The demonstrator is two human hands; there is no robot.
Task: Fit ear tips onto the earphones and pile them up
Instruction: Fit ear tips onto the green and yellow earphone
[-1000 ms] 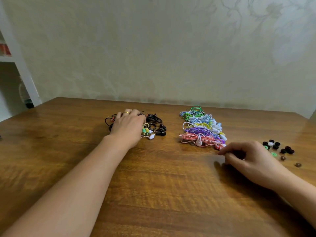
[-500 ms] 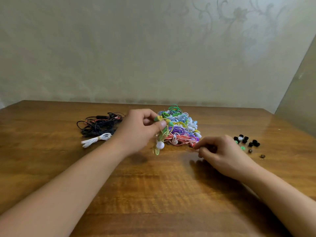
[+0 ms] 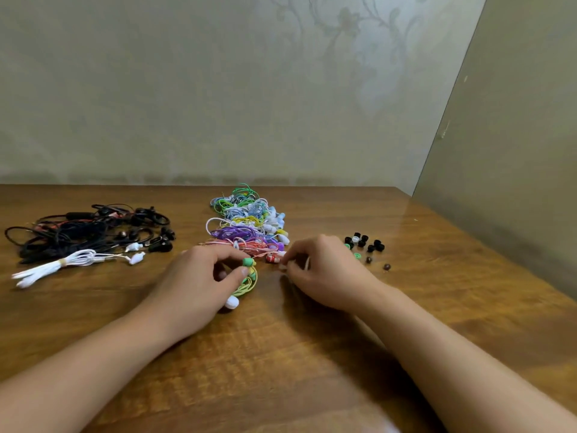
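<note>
With left hand [image 3: 199,276] pinching the green earphone [image 3: 248,263] near the coloured pile [image 3: 246,226] and right hand [image 3: 318,270] curled, contents unclear, best to steady the bud, then fetch a tip [image 3: 357,255] from the right of the worktop [image 3: 281,354].

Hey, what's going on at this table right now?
A person is sorting wired earphones on a wooden table. The left hand holds a coiled yellow-green earphone set, its green earbud between thumb and fingers. The right hand pinches something small and white. Behind lie a colourful pile of coiled earphones, a tangle of black earphones and loose ear tips.
</note>
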